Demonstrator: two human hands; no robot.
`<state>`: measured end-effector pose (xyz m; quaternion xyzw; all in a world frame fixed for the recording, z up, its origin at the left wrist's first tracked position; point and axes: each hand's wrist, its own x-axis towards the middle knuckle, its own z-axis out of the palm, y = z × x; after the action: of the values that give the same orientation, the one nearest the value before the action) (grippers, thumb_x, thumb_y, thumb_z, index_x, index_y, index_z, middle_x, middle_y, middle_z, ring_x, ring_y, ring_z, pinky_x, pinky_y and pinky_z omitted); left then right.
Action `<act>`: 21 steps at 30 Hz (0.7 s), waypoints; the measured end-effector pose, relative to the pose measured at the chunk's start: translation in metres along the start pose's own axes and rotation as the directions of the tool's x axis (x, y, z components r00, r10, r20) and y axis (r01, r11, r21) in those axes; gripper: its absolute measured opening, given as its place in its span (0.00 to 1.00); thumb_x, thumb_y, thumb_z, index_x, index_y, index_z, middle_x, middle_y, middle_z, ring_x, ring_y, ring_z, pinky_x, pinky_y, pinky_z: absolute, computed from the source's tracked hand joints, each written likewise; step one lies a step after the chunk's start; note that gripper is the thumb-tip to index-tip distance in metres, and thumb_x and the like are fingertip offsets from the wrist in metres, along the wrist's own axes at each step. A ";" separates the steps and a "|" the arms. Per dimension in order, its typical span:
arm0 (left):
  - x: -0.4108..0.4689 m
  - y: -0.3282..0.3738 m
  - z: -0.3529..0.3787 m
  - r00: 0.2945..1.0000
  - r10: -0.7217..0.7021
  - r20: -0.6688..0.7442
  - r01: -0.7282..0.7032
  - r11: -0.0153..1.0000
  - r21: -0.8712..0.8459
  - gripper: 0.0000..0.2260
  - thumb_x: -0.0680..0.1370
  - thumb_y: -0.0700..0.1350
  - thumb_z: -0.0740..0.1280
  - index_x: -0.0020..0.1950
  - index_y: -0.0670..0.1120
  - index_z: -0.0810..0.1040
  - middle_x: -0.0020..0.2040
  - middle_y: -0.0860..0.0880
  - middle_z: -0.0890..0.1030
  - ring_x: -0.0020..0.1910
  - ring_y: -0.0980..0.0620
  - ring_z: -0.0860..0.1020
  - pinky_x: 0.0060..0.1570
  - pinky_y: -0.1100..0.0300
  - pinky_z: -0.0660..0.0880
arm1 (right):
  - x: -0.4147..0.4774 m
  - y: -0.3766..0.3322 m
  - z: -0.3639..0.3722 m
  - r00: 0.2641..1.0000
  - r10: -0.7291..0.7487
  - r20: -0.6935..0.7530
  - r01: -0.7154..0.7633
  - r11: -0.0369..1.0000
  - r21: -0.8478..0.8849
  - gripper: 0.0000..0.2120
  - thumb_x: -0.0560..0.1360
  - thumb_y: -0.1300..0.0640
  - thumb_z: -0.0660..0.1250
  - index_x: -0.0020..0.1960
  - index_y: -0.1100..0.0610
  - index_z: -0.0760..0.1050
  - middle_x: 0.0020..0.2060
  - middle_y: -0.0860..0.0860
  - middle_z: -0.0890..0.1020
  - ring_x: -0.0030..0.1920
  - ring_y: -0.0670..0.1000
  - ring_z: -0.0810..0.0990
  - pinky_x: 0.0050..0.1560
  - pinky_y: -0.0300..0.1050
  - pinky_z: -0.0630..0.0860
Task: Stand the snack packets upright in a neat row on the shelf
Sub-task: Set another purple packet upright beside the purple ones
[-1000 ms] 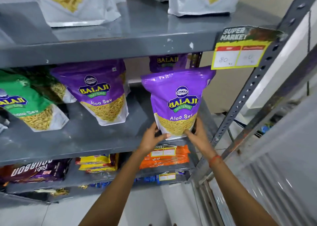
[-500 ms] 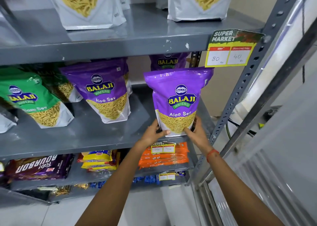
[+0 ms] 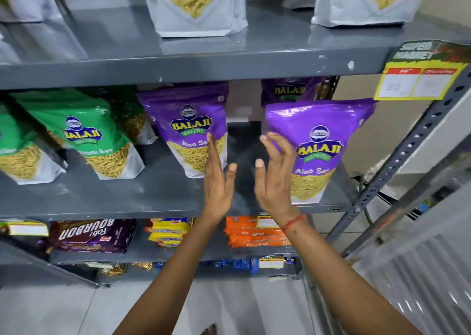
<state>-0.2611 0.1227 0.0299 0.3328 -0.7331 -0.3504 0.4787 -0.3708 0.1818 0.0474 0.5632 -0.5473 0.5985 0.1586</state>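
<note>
A purple Aloo Sev packet [image 3: 321, 141] stands upright at the right end of the grey middle shelf [image 3: 127, 197]. My right hand [image 3: 274, 171] is open beside its left edge, fingers spread, possibly brushing it. My left hand [image 3: 218, 179] is open in the gap, fingertips in front of a second purple Aloo Sev packet [image 3: 188, 128] that stands to the left. A third purple packet [image 3: 288, 90] stands behind, partly hidden. Green sev packets [image 3: 84, 133] lean further left.
White sev packets [image 3: 196, 6] stand on the shelf above. A yellow price tag [image 3: 418, 80] hangs from the upper shelf's edge at right. A perforated grey upright [image 3: 407, 154] slants down the right side. Biscuit packs [image 3: 91, 235] lie on lower shelves.
Both hands have let go of the right purple packet's base and moved up and left into the gap, fingers now spread. The packet now stands on the shelf by itself.
</note>
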 end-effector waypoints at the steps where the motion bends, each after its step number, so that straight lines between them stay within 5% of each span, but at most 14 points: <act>1: 0.002 -0.009 -0.010 0.999 -0.018 -0.041 0.018 1.000 0.011 0.32 0.76 0.67 0.49 0.75 0.58 0.39 0.77 0.63 0.45 0.77 0.59 0.49 0.76 0.43 0.53 | 0.000 -0.003 0.018 0.999 0.013 0.045 -0.013 1.000 0.006 0.18 0.79 0.57 0.54 0.68 0.58 0.64 0.65 0.55 0.66 0.66 0.53 0.66 0.70 0.49 0.63; 3: 0.006 -0.032 -0.032 0.992 -0.049 -0.119 0.056 0.997 0.061 0.32 0.76 0.66 0.50 0.74 0.61 0.38 0.79 0.53 0.48 0.77 0.54 0.53 0.74 0.42 0.57 | -0.001 -0.005 0.053 0.988 0.078 0.134 -0.080 0.997 0.014 0.18 0.78 0.59 0.56 0.68 0.58 0.64 0.64 0.57 0.68 0.66 0.53 0.66 0.71 0.43 0.60; 6: 0.011 -0.069 -0.064 0.966 -0.194 -0.173 0.196 0.981 -0.005 0.39 0.74 0.66 0.57 0.76 0.53 0.40 0.77 0.58 0.46 0.75 0.65 0.48 0.75 0.66 0.51 | -0.007 0.008 0.096 0.928 0.293 0.230 -0.299 0.954 -0.012 0.24 0.74 0.58 0.63 0.68 0.61 0.63 0.64 0.61 0.69 0.66 0.54 0.66 0.71 0.40 0.58; 8: 0.019 -0.094 -0.083 0.938 -0.330 -0.108 0.325 0.943 -0.067 0.43 0.73 0.58 0.66 0.77 0.46 0.42 0.77 0.54 0.49 0.74 0.64 0.50 0.71 0.73 0.52 | -0.012 0.024 0.117 0.848 0.419 0.324 -0.417 0.905 -0.079 0.30 0.71 0.57 0.67 0.70 0.64 0.61 0.65 0.63 0.68 0.67 0.59 0.65 0.70 0.44 0.57; 11: 0.041 -0.125 -0.101 0.915 -0.391 0.098 0.398 0.916 -0.052 0.38 0.71 0.41 0.73 0.74 0.42 0.56 0.75 0.45 0.64 0.71 0.55 0.65 0.69 0.63 0.64 | -0.017 0.044 0.133 0.689 0.544 0.479 -0.583 0.808 -0.080 0.32 0.72 0.57 0.68 0.71 0.62 0.60 0.67 0.61 0.70 0.68 0.61 0.68 0.70 0.52 0.62; 13: 0.053 -0.139 -0.106 0.889 -0.415 0.195 0.434 0.898 -0.066 0.25 0.71 0.39 0.73 0.64 0.41 0.67 0.61 0.43 0.77 0.59 0.47 0.76 0.59 0.52 0.73 | -0.020 0.048 0.138 0.597 0.617 0.512 -0.687 0.723 -0.070 0.25 0.74 0.58 0.67 0.68 0.59 0.63 0.63 0.57 0.76 0.63 0.58 0.75 0.66 0.58 0.69; 15: 0.055 -0.148 -0.111 0.876 -0.421 0.237 0.444 0.895 -0.051 0.17 0.72 0.42 0.72 0.56 0.43 0.70 0.51 0.46 0.79 0.51 0.49 0.77 0.51 0.55 0.73 | -0.027 0.048 0.135 0.585 0.649 0.486 -0.709 0.701 -0.082 0.19 0.74 0.58 0.68 0.62 0.58 0.67 0.54 0.54 0.80 0.56 0.54 0.79 0.61 0.58 0.74; 21: 0.012 -0.145 -0.116 0.859 -0.436 0.269 0.471 0.879 -0.080 0.24 0.72 0.47 0.72 0.65 0.50 0.68 0.59 0.52 0.79 0.59 0.52 0.78 0.57 0.60 0.75 | -0.062 0.037 0.105 0.589 0.629 0.507 -0.649 0.742 -0.167 0.21 0.69 0.57 0.72 0.59 0.55 0.69 0.52 0.53 0.81 0.51 0.50 0.79 0.52 0.40 0.72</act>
<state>-0.1343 0.0124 -0.0506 0.4157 -0.6597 -0.5429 0.3119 -0.3282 0.1080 -0.0473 0.4744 -0.7230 0.4437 -0.2350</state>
